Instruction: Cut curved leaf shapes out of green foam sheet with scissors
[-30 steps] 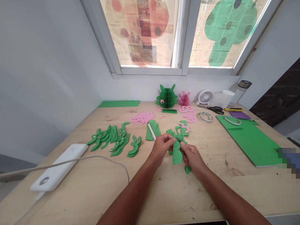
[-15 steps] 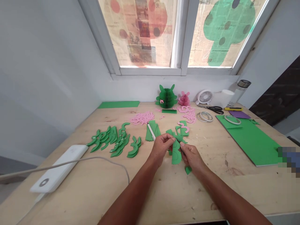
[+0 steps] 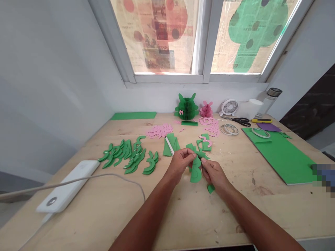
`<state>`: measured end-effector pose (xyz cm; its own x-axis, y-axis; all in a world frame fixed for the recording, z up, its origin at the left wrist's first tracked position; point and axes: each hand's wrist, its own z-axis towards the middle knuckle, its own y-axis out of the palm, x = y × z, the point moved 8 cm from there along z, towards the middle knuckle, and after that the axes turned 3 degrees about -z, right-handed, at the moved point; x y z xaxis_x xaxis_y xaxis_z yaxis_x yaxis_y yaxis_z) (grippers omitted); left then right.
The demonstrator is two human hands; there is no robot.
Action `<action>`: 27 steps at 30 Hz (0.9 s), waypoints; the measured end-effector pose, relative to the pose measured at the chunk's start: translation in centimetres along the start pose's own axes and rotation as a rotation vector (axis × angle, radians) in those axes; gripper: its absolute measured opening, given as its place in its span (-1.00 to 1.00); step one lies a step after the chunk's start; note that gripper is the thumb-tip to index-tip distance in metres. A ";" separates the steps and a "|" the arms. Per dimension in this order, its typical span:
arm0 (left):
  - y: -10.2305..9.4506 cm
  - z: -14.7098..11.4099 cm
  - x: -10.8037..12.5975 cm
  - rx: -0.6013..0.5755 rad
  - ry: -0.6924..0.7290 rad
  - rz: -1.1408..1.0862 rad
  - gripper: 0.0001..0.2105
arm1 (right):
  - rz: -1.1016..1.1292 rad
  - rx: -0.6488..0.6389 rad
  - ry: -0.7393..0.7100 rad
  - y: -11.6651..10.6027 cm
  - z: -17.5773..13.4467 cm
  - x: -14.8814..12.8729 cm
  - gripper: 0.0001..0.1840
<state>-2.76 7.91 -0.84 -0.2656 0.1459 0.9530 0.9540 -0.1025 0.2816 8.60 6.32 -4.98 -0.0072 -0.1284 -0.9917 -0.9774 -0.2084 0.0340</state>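
Observation:
My left hand [image 3: 180, 163] pinches a green paper piece [image 3: 195, 172] with rounded, scalloped edges and a curved line drawn on it. Close beside it, my right hand [image 3: 213, 171] is closed, with a slim dark thing at its fingertips against the paper; its kind is mostly hidden. A small green bit [image 3: 210, 188] shows just below the right hand; whether it is part of what I hold or a scrap, I cannot tell. Behind the hands lie green paper pieces [image 3: 206, 144] with a pink curved cutout on top, and a white pen [image 3: 169, 145] on green sheets.
Stacked green cutouts [image 3: 134, 158] and a white power bank [image 3: 68, 186] with a cable lie left. Pink cutouts [image 3: 160, 130], paper figures [image 3: 186, 108], a fan [image 3: 229, 107], black scissors [image 3: 239, 120], tape rolls [image 3: 230, 129] and a yellow cutter [image 3: 261, 121] lie behind. Green board [image 3: 285, 157] lies right.
The green paper piece has tilted slightly, its lower end shifting a little left. Both hands stay almost in place; the whole view has shifted slightly.

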 end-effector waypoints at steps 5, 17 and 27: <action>0.2 -0.2 0.2 -0.021 0.000 0.003 -0.85 | -0.006 0.007 -0.006 0.0 0.0 -0.2 -0.47; -0.4 0.3 -0.3 -0.042 -0.004 0.038 -0.84 | -0.071 0.022 0.000 -0.1 -0.1 -0.8 -0.46; -0.1 0.0 0.0 -0.108 -0.044 0.035 -0.84 | -0.105 0.014 -0.012 0.1 -0.2 -1.1 -0.44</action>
<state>-2.85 7.94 -0.85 -0.2241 0.1836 0.9571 0.9415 -0.2130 0.2613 8.58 6.24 -3.82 0.0935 -0.0953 -0.9911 -0.9757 -0.2071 -0.0722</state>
